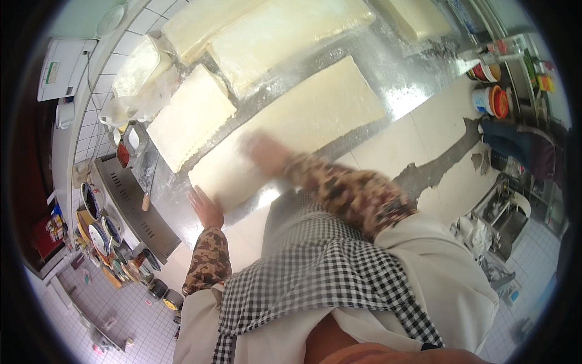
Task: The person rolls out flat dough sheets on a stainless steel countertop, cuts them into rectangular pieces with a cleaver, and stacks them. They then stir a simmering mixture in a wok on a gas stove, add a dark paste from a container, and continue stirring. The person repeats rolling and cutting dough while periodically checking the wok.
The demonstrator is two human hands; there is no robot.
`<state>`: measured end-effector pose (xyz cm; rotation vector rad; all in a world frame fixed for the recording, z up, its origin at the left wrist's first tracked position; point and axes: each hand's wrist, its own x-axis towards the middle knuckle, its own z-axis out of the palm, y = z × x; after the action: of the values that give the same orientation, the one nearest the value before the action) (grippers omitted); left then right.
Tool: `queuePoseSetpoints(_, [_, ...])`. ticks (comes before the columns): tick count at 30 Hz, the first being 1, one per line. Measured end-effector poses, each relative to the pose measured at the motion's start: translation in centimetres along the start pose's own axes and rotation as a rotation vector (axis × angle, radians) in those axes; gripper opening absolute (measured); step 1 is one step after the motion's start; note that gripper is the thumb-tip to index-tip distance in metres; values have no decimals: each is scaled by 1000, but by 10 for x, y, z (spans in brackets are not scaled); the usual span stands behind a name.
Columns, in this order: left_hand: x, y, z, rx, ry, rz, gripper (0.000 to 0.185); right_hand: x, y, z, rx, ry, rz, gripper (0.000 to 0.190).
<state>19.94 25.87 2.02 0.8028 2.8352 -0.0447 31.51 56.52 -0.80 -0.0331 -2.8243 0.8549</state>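
Note:
A long, flat sheet of pale dough (pixel 313 109) lies slantwise on a metal worktop (pixel 175 195) dusted with flour. My left hand (pixel 207 208) is at the sheet's near left corner, fingers extended along its edge, and grips nothing visible. Over the left half of the same sheet is my right hand (pixel 266 152), blurred by motion; whether it touches the surface cannot be made out, nor can its fingers. A shorter, thicker dough slab (pixel 193 113) sits just beyond the sheet's left end. Behind are a large dough block (pixel 291 41) and another block (pixel 207 25).
A wooden-handled tool (pixel 146 202) lies at the worktop's left, near metal containers (pixel 132 139) of powder. A plastic tub (pixel 141 68) with plastic film stands against the tiled wall. One more dough block (pixel 418 18) is at the far right. Buckets (pixel 491 101) stand along the right side.

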Motion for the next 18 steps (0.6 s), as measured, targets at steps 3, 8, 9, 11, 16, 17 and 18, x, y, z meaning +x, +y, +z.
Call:
queuePoseSetpoints(3, [14,6,9,4,94,45,81,-48,89,-88,-468,24,248,69])
queuePoseSetpoints(8, [60,97,12,64,25,216,77,-106,124,-145,-747,76,830,78])
queuePoseSetpoints(9, [58,109,9,34,83,401,75,-97,101,-121,-696,81,776,78])
queuePoseSetpoints(11, [41,109,3,-53,-4,529,71,-69,35,-53,-626,32,652,80])
queuePoseSetpoints(16, [12,71,-20,-791,-68,605,63,0,-99,43,-114,91,421,63])
queuePoseSetpoints(17, [7,71,-23,-883,-73,594,63,8,-111,38,197,284,479,60])
queuePoseSetpoints(18, [8,76,-27,-986,-83,588,62,14,-121,29,506,412,557,57])
